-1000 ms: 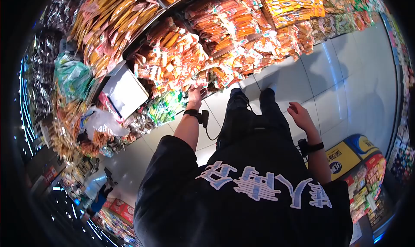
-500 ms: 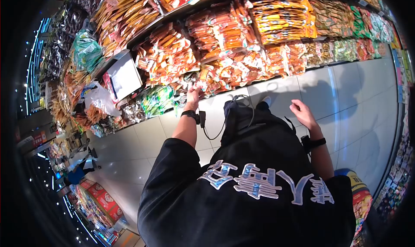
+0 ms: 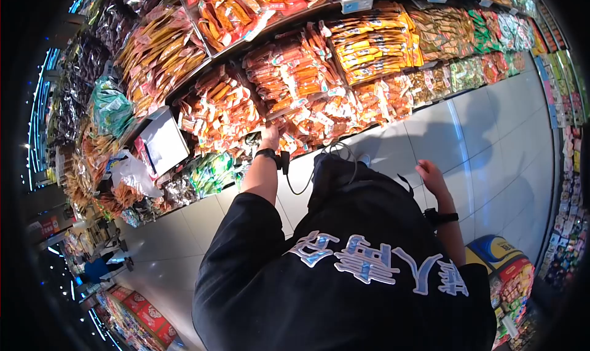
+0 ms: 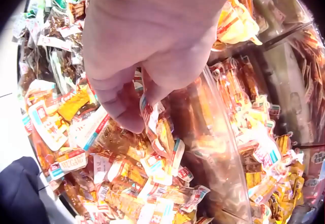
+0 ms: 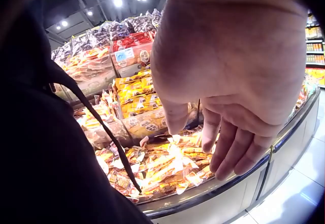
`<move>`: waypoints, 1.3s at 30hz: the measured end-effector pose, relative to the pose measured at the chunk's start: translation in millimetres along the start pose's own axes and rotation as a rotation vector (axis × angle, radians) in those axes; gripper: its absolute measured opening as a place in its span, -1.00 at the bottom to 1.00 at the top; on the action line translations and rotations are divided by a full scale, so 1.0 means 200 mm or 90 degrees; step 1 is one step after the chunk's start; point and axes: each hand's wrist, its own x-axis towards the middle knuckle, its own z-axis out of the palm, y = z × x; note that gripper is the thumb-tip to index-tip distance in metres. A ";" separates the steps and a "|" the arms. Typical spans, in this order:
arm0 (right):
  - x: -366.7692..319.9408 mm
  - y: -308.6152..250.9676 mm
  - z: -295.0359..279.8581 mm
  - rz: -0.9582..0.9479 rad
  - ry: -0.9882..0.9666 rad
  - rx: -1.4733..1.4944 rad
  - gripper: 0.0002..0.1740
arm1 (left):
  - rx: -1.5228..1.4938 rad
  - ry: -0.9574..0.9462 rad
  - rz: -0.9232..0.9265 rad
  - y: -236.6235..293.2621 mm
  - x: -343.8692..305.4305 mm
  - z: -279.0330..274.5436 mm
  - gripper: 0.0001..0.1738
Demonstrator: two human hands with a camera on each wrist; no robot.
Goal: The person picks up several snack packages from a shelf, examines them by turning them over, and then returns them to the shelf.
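My left hand [image 4: 147,41] reaches down into a bin of small snack packets at the display's lower front. In the left wrist view its thumb and fingers pinch a small red-and-white plastic snack packet [image 4: 161,138] by its upper end. More packets [image 4: 122,178] with orange-brown contents lie loosely heaped beneath and around it. A transparent divider [image 4: 218,132] stands just beside the hand. My right hand [image 3: 432,176] hangs at my side over the floor, holding nothing. Seen from the right wrist, its fingers [image 5: 236,150] are loosely bent, in front of the display.
Stepped bins of yellow snack packs [image 3: 375,44] rise behind the front row. A white board-like panel [image 3: 165,143] and a plastic bag [image 3: 132,174] are to the left. Green packs [image 3: 212,173] lie nearer. Tiled floor [image 3: 393,145] runs along the display; a yellow-and-blue stand [image 3: 491,253] is behind right.
My left hand has moved from the display's front edge further in among the packets and now pinches one. The head view has shifted along the shelves. My right hand stays hanging at my side.
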 end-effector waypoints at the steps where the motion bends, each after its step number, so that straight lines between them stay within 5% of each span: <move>1: 0.01 -0.05 0.02 -0.015 -0.008 0.011 -0.57 | -0.004 0.010 -0.011 -0.03 0.05 -0.03 -0.78; 8: 0.20 -0.61 0.23 -0.101 -0.050 0.029 -0.54 | 0.161 -0.093 -0.051 0.09 -0.15 -0.14 -0.74; 11: 0.42 -0.84 0.35 -0.198 -0.080 0.057 -0.55 | 0.264 -0.119 -0.013 0.16 -0.28 -0.19 -0.55; 15: 0.63 -1.28 0.49 -0.410 0.047 -0.012 -0.55 | 0.295 -0.313 -0.048 0.19 -0.32 -0.36 -0.67; 17: 0.68 -1.56 0.51 -0.432 0.090 -0.113 -0.53 | 0.283 -0.288 -0.055 0.31 -0.50 -0.34 -0.58; 23: 1.04 -1.86 0.71 -0.377 0.220 -0.305 -0.23 | 0.283 -0.316 0.018 0.41 -0.73 -0.42 -0.56; 26: 1.06 -2.00 0.74 -0.235 0.169 -0.364 -0.19 | 0.278 -0.314 0.040 0.47 -0.84 -0.45 -0.57; 39: 1.21 -2.07 0.93 -0.166 0.237 -0.376 -0.23 | 0.263 -0.266 0.099 0.41 -0.93 -0.58 -0.52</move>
